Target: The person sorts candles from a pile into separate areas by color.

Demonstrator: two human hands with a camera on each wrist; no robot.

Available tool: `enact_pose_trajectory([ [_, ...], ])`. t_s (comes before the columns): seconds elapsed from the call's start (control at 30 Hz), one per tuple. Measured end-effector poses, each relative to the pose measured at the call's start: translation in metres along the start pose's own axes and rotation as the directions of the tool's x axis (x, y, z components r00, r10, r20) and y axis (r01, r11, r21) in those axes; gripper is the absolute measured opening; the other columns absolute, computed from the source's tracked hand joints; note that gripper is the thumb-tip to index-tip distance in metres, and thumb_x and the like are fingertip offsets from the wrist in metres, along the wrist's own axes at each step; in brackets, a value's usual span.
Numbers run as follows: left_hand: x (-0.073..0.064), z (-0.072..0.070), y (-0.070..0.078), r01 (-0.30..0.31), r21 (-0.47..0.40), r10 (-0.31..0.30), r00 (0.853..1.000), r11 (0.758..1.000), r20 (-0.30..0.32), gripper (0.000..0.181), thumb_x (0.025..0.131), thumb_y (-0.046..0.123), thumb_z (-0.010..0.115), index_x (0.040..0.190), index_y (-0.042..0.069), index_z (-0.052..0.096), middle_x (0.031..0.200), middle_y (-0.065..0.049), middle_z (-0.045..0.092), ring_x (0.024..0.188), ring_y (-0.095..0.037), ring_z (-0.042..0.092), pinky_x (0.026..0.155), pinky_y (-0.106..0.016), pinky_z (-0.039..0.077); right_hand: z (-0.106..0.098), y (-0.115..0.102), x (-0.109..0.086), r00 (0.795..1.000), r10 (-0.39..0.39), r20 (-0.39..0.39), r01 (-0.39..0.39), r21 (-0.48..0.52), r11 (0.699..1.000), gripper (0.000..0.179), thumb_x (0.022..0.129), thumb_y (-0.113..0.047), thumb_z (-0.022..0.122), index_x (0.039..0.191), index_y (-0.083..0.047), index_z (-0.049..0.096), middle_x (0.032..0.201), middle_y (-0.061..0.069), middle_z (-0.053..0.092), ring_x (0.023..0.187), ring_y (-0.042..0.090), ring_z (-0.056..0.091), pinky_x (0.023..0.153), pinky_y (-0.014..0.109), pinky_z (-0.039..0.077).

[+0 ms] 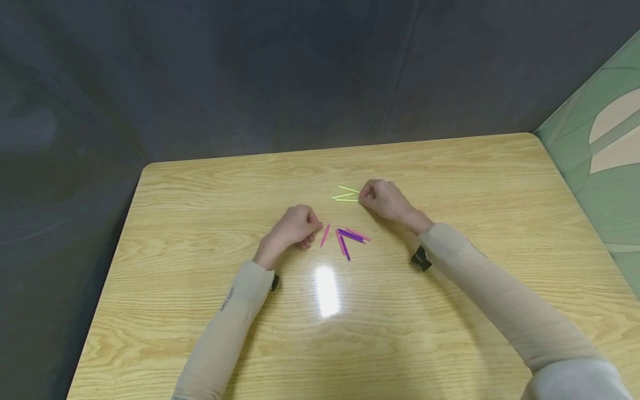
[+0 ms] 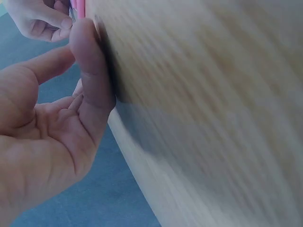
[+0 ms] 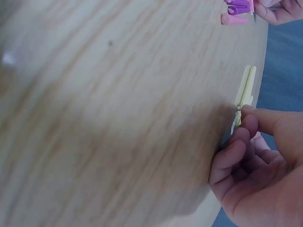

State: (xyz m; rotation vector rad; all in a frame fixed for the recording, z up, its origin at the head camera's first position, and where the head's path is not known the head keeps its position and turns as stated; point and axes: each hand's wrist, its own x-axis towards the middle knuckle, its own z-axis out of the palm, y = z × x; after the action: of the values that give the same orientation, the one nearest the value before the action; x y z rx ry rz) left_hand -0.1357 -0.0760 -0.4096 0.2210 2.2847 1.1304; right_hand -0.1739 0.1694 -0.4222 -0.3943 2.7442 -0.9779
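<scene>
A person sits at a wooden counter (image 1: 200, 311) with small sticks on it. Three yellow sticks (image 1: 346, 195) lie together on the far side. The right hand (image 1: 384, 199) is right at their ends, and its fingertips (image 3: 247, 124) pinch one yellow stick. It looks like the yellow ones are being put in their own group.

The pink sticks (image 1: 325, 235) and purple sticks (image 1: 350, 235) lie in a loose, mixed pile a bit nearer, between the two hands. They cross over each other, so they do not look sorted yet. That part seems left to do.

The left hand (image 1: 294, 228) rests on the counter just left of the pink stick. Its fingers are loosely curled and it holds nothing.

A bright spot of light shines on the counter near the person. Behind the counter is a dark grey wall (image 1: 250, 72). Nothing blocks the way to the pile.
</scene>
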Motion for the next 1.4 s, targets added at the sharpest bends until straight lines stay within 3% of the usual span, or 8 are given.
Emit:
enact_pose_trajectory([
  [0.17, -0.001, 0.000, 0.005, 0.023, 0.015, -0.023, 1.000, 1.000, 0.010, 0.015, 0.097, 0.012, 0.058, 0.090, -0.001, 0.059, 0.069, -0.015, 0.062, 0.050, -0.019, 0.060, 0.050, -0.030, 0.054, -0.006, 0.002, -0.003, 1.000, 0.017, 0.013, -0.017, 0.048, 0.999, 0.011, 0.092, -0.006, 0.061, 0.097, 0.003, 0.065, 0.086, 0.014, 0.065, 0.074, 0.023, 0.059, 0.069, 0.033, 0.049],
  [0.37, -0.003, 0.000, 0.013, 0.048, 0.025, -0.048, 0.998, 0.999, 0.035, 0.017, 0.097, 0.012, 0.059, 0.089, -0.003, 0.060, 0.073, -0.018, 0.064, 0.052, -0.021, 0.062, 0.053, -0.032, 0.056, -0.010, 0.000, -0.009, 0.995, 0.058, 0.077, -0.067, 0.120, 0.991, 0.011, 0.094, -0.009, 0.060, 0.094, 0.002, 0.063, 0.072, 0.010, 0.064, 0.061, 0.019, 0.057, 0.054, 0.024, 0.046],
  [0.5, -0.004, 0.002, 0.012, 0.047, 0.049, -0.048, 0.998, 0.998, 0.032, 0.021, 0.097, 0.015, 0.059, 0.085, -0.003, 0.062, 0.070, -0.016, 0.063, 0.051, -0.020, 0.061, 0.053, -0.032, 0.055, -0.009, -0.005, -0.014, 0.993, 0.057, 0.103, -0.073, 0.156, 0.985, 0.010, 0.095, -0.007, 0.059, 0.092, 0.001, 0.062, 0.070, 0.010, 0.063, 0.060, 0.021, 0.058, 0.052, 0.023, 0.046],
  [0.7, -0.005, 0.004, 0.009, 0.022, 0.101, -0.025, 0.999, 0.995, 0.034, 0.031, 0.098, 0.020, 0.058, 0.077, -0.002, 0.063, 0.062, -0.012, 0.060, 0.049, -0.019, 0.059, 0.052, -0.032, 0.055, -0.011, -0.003, -0.016, 0.996, 0.044, 0.074, -0.053, 0.136, 0.989, 0.009, 0.094, -0.008, 0.060, 0.095, 0.000, 0.063, 0.071, 0.011, 0.062, 0.059, 0.020, 0.056, 0.053, 0.025, 0.045],
  [0.9, -0.005, 0.006, 0.012, 0.024, 0.101, -0.031, 0.997, 0.995, 0.066, 0.031, 0.097, 0.018, 0.059, 0.075, -0.002, 0.065, 0.062, -0.011, 0.059, 0.050, -0.017, 0.057, 0.053, -0.032, 0.055, -0.017, 0.001, -0.023, 0.996, 0.061, 0.059, -0.069, 0.146, 0.987, 0.011, 0.094, -0.009, 0.059, 0.097, 0.001, 0.064, 0.072, 0.013, 0.062, 0.058, 0.018, 0.053, 0.052, 0.024, 0.043],
  [1.13, -0.005, 0.004, 0.011, 0.033, 0.132, -0.040, 0.998, 0.991, 0.051, 0.029, 0.095, 0.017, 0.063, 0.074, -0.001, 0.067, 0.060, -0.009, 0.059, 0.049, -0.016, 0.056, 0.055, -0.031, 0.055, -0.015, -0.005, -0.023, 0.996, 0.041, 0.073, -0.053, 0.160, 0.986, 0.010, 0.094, -0.007, 0.058, 0.096, 0.001, 0.065, 0.071, 0.013, 0.062, 0.056, 0.015, 0.052, 0.051, 0.023, 0.041],
  [1.4, 0.001, 0.014, 0.018, 0.044, 0.222, -0.052, 0.998, 0.974, 0.031, 0.032, 0.095, 0.019, 0.062, 0.071, -0.001, 0.066, 0.045, 0.002, 0.043, 0.040, -0.010, 0.041, 0.041, -0.021, 0.039, -0.015, -0.003, -0.034, 0.995, 0.052, 0.080, -0.064, 0.148, 0.987, 0.013, 0.094, -0.010, 0.060, 0.097, 0.001, 0.065, 0.072, 0.014, 0.062, 0.056, 0.016, 0.051, 0.052, 0.024, 0.042],
])
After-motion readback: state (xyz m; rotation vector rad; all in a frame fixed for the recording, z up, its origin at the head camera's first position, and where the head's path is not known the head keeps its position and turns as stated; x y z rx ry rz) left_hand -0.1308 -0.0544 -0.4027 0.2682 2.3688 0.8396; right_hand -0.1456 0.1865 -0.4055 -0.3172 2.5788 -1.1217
